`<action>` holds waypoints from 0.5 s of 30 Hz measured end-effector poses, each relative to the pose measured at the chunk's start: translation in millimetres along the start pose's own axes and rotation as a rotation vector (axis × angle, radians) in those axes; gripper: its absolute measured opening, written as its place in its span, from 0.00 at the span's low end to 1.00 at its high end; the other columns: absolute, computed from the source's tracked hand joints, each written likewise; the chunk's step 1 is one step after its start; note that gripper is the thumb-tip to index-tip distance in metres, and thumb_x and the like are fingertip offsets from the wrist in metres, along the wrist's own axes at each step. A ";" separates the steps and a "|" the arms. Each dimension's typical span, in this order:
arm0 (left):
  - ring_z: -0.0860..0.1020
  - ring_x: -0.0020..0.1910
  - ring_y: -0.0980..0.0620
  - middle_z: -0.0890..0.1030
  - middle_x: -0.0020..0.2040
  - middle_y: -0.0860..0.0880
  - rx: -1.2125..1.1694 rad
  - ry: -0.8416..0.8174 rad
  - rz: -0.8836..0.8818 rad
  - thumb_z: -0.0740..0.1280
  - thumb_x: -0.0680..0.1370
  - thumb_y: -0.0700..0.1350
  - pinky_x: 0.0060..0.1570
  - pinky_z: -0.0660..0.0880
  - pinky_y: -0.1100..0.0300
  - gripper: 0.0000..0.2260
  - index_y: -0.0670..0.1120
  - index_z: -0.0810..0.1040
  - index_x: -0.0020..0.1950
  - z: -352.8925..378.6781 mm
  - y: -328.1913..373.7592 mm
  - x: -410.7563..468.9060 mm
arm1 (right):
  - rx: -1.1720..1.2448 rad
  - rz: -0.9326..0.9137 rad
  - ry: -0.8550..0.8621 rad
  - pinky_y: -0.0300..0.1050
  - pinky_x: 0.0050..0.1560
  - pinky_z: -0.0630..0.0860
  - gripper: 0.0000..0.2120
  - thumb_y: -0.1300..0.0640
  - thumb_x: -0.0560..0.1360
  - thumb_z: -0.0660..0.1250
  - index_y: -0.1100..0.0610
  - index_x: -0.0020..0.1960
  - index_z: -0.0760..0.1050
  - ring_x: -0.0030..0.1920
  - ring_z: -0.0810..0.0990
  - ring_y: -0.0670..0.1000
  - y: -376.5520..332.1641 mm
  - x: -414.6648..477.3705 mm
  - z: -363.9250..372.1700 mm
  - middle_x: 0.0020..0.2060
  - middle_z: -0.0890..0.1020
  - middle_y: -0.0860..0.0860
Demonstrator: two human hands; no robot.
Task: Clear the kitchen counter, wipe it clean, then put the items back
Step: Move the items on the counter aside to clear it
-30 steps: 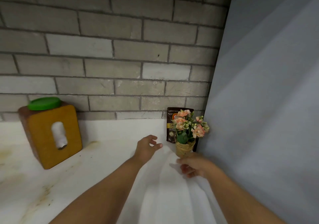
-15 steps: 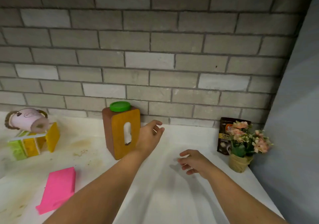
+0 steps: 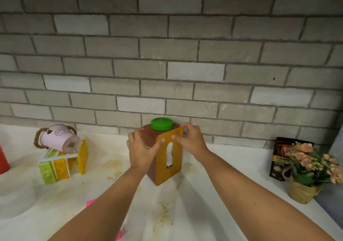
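1. Gripping: I log my left hand (image 3: pixel 142 149) and right hand (image 3: pixel 191 138) clasped on opposite upper sides of the wooden tissue box (image 3: pixel 168 155), which stands upright on the white counter (image 3: pixel 213 188) close to the brick wall (image 3: pixel 167 64).
2. Between the two hands, on top of the box: a green lid (image 3: pixel 161 123).
3. Below the thumbs, on the box's yellow face: an oval slot with white tissue showing.
4. Left of the grip, well apart: a pink flowerpot (image 3: pixel 59 139) tipped on its side over a green and yellow carton (image 3: pixel 55 166).
5. Right of the grip, near the counter's end: a dark coffee pouch (image 3: pixel 278 159), and just before it a pot of pink flowers (image 3: pixel 306 168).
6. Below the grip, nearer me: brown stains and crumbs on the counter; a pink item (image 3: pixel 91 202) partly hidden by my left forearm.
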State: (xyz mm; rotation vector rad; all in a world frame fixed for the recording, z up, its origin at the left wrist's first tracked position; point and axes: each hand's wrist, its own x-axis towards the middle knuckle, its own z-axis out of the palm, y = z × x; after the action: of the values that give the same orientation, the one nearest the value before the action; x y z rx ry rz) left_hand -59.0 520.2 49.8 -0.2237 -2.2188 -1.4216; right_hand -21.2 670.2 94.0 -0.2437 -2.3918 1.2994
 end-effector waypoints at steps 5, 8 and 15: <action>0.58 0.72 0.45 0.59 0.72 0.45 -0.025 -0.217 -0.073 0.75 0.63 0.62 0.69 0.61 0.50 0.50 0.45 0.54 0.75 4.8 -18.6 20.3 | -0.098 -0.061 0.027 0.43 0.65 0.66 0.36 0.47 0.67 0.75 0.51 0.70 0.64 0.67 0.67 0.55 -24.3 26.1 21.5 0.68 0.61 0.55; 0.58 0.74 0.47 0.57 0.75 0.47 -0.117 -0.338 -0.114 0.77 0.60 0.63 0.71 0.61 0.48 0.55 0.49 0.49 0.77 10.8 -31.7 31.4 | -0.166 -0.068 -0.045 0.50 0.70 0.63 0.44 0.42 0.66 0.74 0.46 0.75 0.56 0.74 0.58 0.57 -32.6 43.2 29.6 0.75 0.51 0.55; 0.67 0.68 0.53 0.66 0.69 0.53 -0.267 -0.423 -0.118 0.78 0.50 0.66 0.66 0.70 0.49 0.59 0.57 0.51 0.75 17.7 -51.5 41.7 | -0.315 -0.031 -0.121 0.54 0.66 0.68 0.46 0.39 0.64 0.74 0.47 0.74 0.56 0.70 0.64 0.59 -30.9 64.7 57.2 0.70 0.64 0.57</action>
State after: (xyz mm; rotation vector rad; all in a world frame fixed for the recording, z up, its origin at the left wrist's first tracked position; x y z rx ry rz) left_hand -120.7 508.0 22.5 -0.5349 -2.3909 -1.8806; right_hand -102.9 631.5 109.3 -0.2206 -2.6877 0.9426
